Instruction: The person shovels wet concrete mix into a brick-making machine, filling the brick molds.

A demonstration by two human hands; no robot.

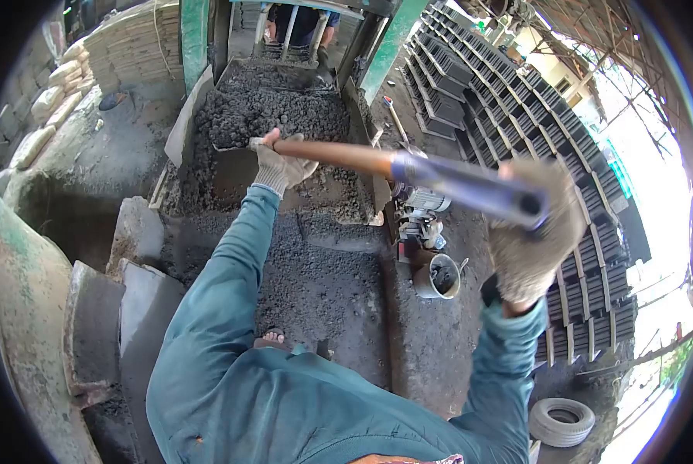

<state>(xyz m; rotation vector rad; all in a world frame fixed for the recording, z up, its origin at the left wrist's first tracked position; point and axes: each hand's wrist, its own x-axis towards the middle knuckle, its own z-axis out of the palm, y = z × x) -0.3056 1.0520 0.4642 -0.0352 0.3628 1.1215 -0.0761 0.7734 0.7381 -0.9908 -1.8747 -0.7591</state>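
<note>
Both of my hands wear pale knitted gloves and grip a long-handled shovel (339, 155). Its brown shaft runs into a blue-purple tube whose hollow end points toward me at the right. My left hand (281, 166) is closed round the far part of the shaft, above a trough of dark, crumbly wet mix (277, 108). My right hand (536, 236), smeared by motion, is wrapped round the tube, raised at the right. Just below the left hand, a smooth flat surface (237, 172), apparently the shovel blade, shows amid the mix.
Green-framed machinery (194, 46) stands ahead, with another person (304, 27) partly visible behind it. At the right are a motor (424, 199), a bucket (438, 277) and stacked dark blocks (571, 209). A tire (561, 422) lies lower right; a dark pit (83, 224) opens left.
</note>
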